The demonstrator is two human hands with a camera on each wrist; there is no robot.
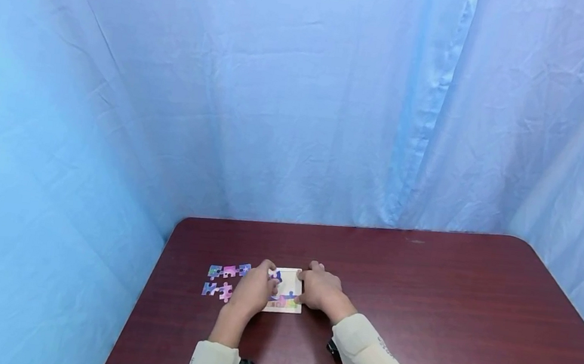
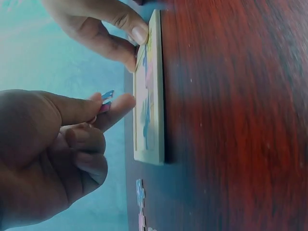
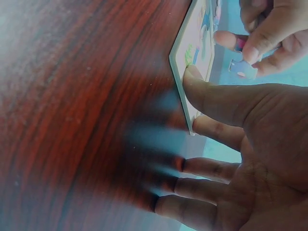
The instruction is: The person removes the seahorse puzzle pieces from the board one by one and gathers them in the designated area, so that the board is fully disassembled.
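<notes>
A pale, framed puzzle board (image 1: 289, 282) lies on the table, with joined colourful pieces along its near side and some at its left. Between thumb and forefinger, my left hand (image 1: 254, 289) pinches a small jigsaw piece (image 3: 242, 69), blue with some pink, just above the board's left part. My right hand (image 1: 321, 287) holds the board's right end: the thumb (image 3: 197, 91) rests on the frame's near part and the forefinger touches the far corner. Its other fingers spread beside the board, their tips at the tabletop.
Loose jigsaw pieces (image 1: 229, 271) in blue and pink lie in two rows left of the board, partly behind the left hand. The dark red wooden table (image 1: 445, 307) extends far to the right. Blue curtains (image 1: 301, 99) hang behind it and at both sides.
</notes>
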